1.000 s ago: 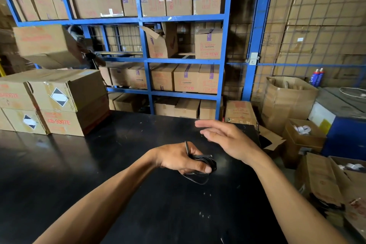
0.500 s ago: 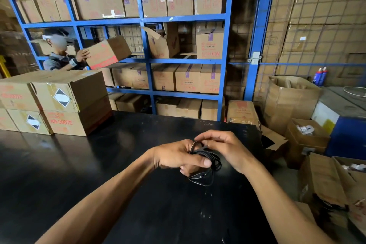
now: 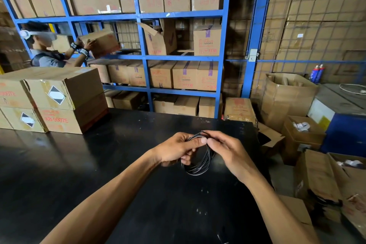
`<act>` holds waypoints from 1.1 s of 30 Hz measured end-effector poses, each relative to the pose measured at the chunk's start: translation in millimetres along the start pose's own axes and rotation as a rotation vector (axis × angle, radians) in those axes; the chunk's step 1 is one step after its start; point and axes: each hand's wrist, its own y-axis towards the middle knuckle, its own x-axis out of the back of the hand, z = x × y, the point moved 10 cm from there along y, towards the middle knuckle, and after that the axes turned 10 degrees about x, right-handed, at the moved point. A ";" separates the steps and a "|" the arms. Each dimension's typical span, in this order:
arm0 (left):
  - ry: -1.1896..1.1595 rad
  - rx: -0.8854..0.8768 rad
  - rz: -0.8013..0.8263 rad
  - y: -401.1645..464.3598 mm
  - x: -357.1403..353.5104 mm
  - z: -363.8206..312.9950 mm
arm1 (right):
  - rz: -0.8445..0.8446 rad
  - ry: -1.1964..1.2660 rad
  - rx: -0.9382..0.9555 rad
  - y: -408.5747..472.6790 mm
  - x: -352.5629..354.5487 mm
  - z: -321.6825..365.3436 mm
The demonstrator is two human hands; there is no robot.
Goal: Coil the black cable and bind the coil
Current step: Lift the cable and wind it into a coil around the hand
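Note:
The black cable (image 3: 200, 167) hangs as a small coil of several loops just above the black table (image 3: 99, 164). My left hand (image 3: 176, 149) grips the coil at its upper left, thumb pressed over the strands. My right hand (image 3: 227, 148) pinches the top of the same coil between thumb and fingertips, right beside the left thumb. The lower half of the coil droops free below both hands. No tie or binder shows on the coil.
Stacked cardboard boxes (image 3: 53, 97) stand on the table at the left. Blue shelving (image 3: 146, 57) full of cartons runs behind. A person (image 3: 45, 51) at the back left lifts a box. Open cartons (image 3: 303, 134) crowd the floor on the right.
My right hand, open above the table a second ago, has come down and pinched the coil's top. Both hands have lifted the coil slightly. The person behind has moved a box toward the shelf.

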 end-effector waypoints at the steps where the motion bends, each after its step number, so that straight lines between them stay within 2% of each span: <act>1: -0.020 0.005 -0.013 1.0 1.4 0.2 | -0.014 -0.135 0.039 -1.4 1.6 3.9; 4: -0.195 0.055 0.025 3.3 1.8 3.5 | -0.012 -0.453 0.177 -6.2 -2.8 15.8; 6: -0.306 0.104 0.067 5.1 -1.2 7.6 | -0.004 -0.538 0.180 -7.9 -5.6 15.1; 11: -0.300 0.139 -0.062 6.1 1.0 20.1 | 0.037 -0.549 0.121 -11.3 -11.5 15.0; 16: -0.304 0.141 -0.136 2.7 5.2 22.0 | 0.034 -0.806 0.240 -10.4 -19.5 27.8; 21: -0.326 0.170 -0.165 4.0 6.1 25.3 | -0.010 -0.923 0.321 -11.8 -29.9 36.0; 24: -0.275 0.150 -0.228 5.3 7.5 30.2 | -0.067 -0.899 0.269 -13.3 -25.4 24.1; 28: -0.094 0.095 -0.354 3.7 16.9 35.1 | -0.110 -0.906 0.188 -17.1 -19.0 2.9; 33: 0.097 0.049 -0.308 1.3 5.5 40.2 | -0.117 -0.975 0.113 -23.2 -13.7 -22.2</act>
